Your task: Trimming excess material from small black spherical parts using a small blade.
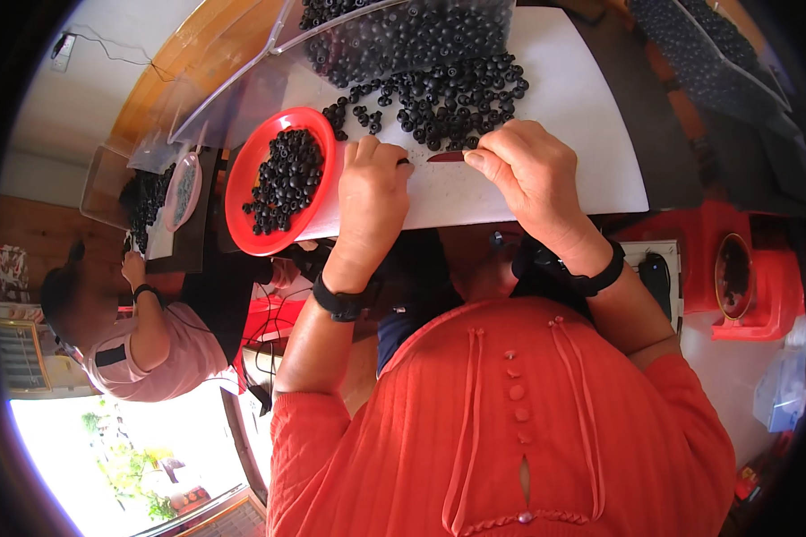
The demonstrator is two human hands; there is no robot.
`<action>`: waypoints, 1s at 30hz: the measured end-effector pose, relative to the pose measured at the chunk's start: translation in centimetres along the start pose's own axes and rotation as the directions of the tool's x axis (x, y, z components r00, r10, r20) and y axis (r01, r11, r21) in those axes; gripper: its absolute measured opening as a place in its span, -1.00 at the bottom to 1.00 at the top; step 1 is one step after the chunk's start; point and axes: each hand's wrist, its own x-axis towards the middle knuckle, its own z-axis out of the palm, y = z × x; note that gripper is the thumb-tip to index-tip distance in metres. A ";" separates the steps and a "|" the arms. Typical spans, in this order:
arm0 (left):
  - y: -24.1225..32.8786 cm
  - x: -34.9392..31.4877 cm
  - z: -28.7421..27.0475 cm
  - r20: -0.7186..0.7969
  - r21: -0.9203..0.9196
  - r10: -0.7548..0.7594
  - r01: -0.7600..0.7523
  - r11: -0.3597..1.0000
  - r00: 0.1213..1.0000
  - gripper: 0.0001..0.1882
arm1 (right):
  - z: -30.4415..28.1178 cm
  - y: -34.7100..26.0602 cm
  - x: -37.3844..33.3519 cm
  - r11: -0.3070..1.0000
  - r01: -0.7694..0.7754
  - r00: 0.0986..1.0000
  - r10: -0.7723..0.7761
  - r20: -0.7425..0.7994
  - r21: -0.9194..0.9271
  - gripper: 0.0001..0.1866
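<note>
My left hand [372,192] is closed, its thumb and fingertips pinching a small round black piece, mostly hidden by the fingers. In my right hand [533,174] I grip a small pointed tool with a dark red, knife-like blade [445,157]; the tip points toward my left hand, a little apart from it. Just beyond both hands lies a loose heap of round black pieces [457,100], like berries or beads, on a white board [591,116]. Left of my left hand, a red oval plate [325,192] holds more of them.
A clear plastic bin [501,36] full of black pieces stands at the board's far side. Another clear bin [716,45] is at the far right. To the left, another person [157,336] works with a pink plate [184,188]. Red stools [761,286] stand at the right.
</note>
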 end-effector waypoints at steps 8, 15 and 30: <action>2.0 -0.8 -0.8 0.363 -0.890 -0.394 0.439 0.122 0.845 -0.73 | 0.0 0.1 0.1 0.999 -0.017 0.999 0.018 -0.036 0.038 -0.77; 2.2 -1.3 0.2 0.375 -0.917 -0.316 0.398 0.009 0.871 -0.71 | 0.1 0.0 0.1 0.999 -0.027 0.999 0.029 -0.032 0.037 -0.77; 2.2 -1.5 1.3 0.278 -0.959 -0.255 0.283 -0.021 0.926 -0.71 | -0.1 -0.3 0.5 0.989 -0.124 0.992 0.123 0.010 0.084 -0.67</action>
